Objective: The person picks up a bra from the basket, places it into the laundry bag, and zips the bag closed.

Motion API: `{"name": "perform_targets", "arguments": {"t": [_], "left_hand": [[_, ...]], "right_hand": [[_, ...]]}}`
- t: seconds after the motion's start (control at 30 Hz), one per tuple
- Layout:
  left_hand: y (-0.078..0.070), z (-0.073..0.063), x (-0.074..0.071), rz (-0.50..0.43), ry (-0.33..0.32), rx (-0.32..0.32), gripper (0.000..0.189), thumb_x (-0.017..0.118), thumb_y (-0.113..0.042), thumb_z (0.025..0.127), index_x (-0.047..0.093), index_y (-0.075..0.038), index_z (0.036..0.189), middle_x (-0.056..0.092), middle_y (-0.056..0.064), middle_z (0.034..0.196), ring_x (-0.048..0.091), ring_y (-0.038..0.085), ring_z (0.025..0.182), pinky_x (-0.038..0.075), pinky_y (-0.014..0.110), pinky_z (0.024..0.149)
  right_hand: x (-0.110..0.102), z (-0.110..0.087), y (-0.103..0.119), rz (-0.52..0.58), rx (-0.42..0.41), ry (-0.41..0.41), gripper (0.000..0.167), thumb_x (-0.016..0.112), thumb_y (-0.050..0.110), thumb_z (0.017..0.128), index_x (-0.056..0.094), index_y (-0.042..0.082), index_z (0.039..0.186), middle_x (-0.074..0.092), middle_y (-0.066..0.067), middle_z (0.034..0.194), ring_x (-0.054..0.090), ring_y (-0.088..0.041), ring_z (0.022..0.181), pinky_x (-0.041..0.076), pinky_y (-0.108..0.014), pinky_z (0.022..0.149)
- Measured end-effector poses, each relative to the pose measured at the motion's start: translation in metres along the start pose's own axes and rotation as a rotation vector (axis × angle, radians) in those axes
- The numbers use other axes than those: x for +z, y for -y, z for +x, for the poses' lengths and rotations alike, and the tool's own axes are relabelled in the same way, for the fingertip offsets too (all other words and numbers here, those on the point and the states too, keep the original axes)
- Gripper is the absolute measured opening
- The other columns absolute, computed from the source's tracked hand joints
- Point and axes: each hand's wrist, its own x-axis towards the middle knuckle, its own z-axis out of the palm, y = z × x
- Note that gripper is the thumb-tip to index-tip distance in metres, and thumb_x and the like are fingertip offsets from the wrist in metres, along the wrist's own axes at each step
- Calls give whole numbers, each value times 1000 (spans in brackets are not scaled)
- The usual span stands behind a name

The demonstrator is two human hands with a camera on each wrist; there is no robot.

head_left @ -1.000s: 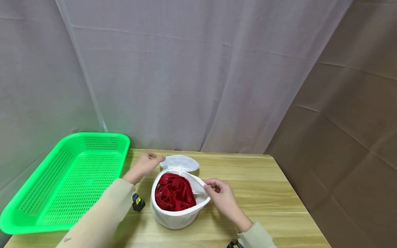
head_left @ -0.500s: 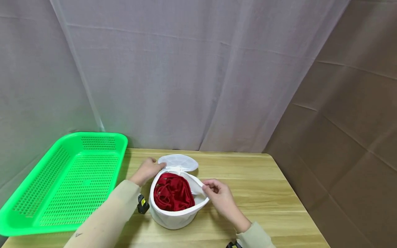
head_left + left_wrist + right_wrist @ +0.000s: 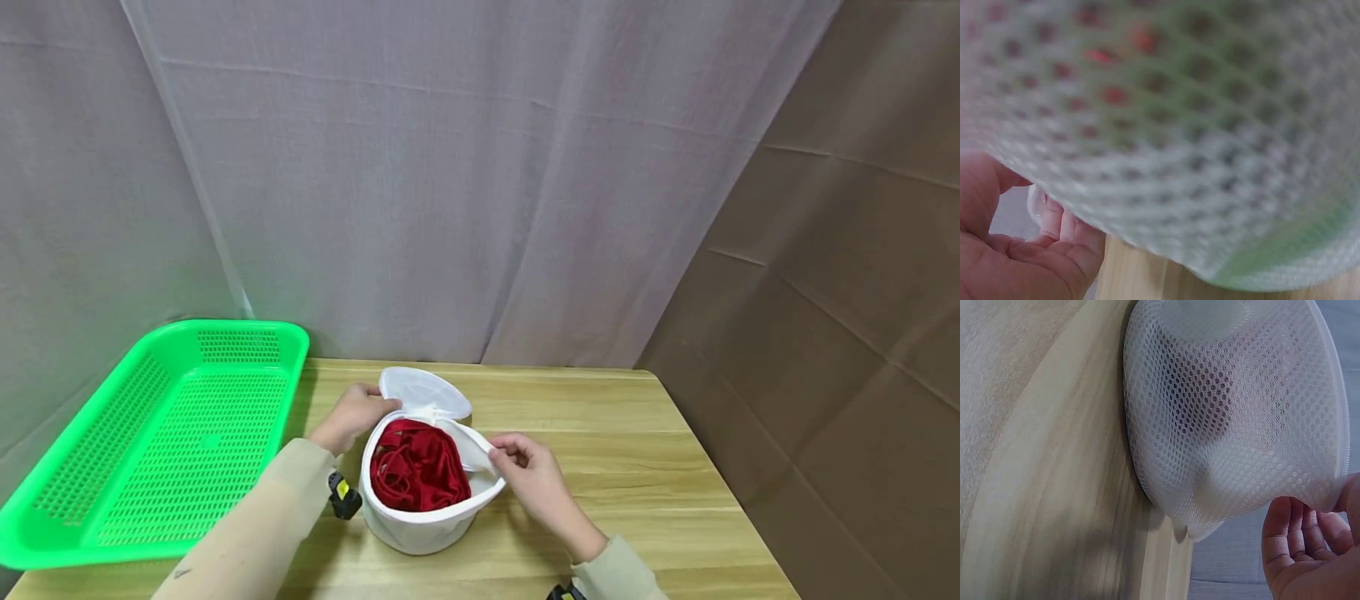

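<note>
A round white mesh laundry bag (image 3: pixel 422 532) stands on the table with its top unzipped. Inside lies a bundled dark red satin garment (image 3: pixel 423 471) with thin straps. The bag's mesh lid (image 3: pixel 429 395) is folded back at the far side and tilted up. My left hand (image 3: pixel 357 415) holds the lid's left edge near the hinge; in the left wrist view the bag's mesh wall hides part of the fingers. With thumb and fingers my right hand (image 3: pixel 531 473) pinches the bag's right rim and pulls it outward into a point. The right wrist view shows this pinch at the zipper edge (image 3: pixel 1342 419).
A green plastic basket (image 3: pixel 202 450) with perforated sides stands at the left of the wooden table (image 3: pixel 630 483). Grey cloth (image 3: pixel 405 208) hangs behind the table, and a brown cloth panel (image 3: pixel 840 350) closes off the right side.
My left hand has come right and slightly down onto the lid's edge, and the lid has tipped up and left. The right hand keeps its pinch on the rim, almost still.
</note>
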Motion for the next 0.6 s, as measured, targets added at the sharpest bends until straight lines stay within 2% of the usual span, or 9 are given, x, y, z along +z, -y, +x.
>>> {"name": "perform_targets", "arguments": {"t": [0.1, 0.3, 0.47, 0.6], "left_hand": [[-1, 0, 0, -73, 22, -13, 33, 63, -22, 93, 61, 6, 110, 62, 14, 102, 57, 24, 94, 48, 35, 79], [-9, -6, -2, -185, 53, 3, 40, 57, -22, 96, 55, 6, 126, 64, 10, 99, 58, 18, 88, 48, 29, 76], [-13, -9, -3, -231, 27, 41, 35, 57, -17, 94, 58, 7, 119, 62, 8, 89, 57, 14, 78, 48, 25, 68], [-16, -10, -4, -270, -8, 72, 34, 57, -13, 92, 59, 6, 119, 61, 9, 89, 58, 15, 76, 50, 25, 66]], "right_hand": [[0, -1, 0, 0, 3, 5, 12, 70, 10, 88, 71, 4, 99, 66, -6, 83, 58, -15, 70, 49, -22, 59], [0, -1, -1, -19, 26, 17, 12, 69, 11, 89, 70, 6, 99, 65, -4, 83, 59, -16, 70, 50, -23, 60], [-1, -2, -1, -34, 31, 17, 11, 69, 11, 89, 71, 7, 99, 65, -2, 82, 59, -16, 70, 50, -23, 60], [-1, -1, -1, -37, 32, 18, 11, 68, 11, 90, 71, 8, 100, 66, -1, 82, 59, -16, 70, 50, -24, 60]]}}
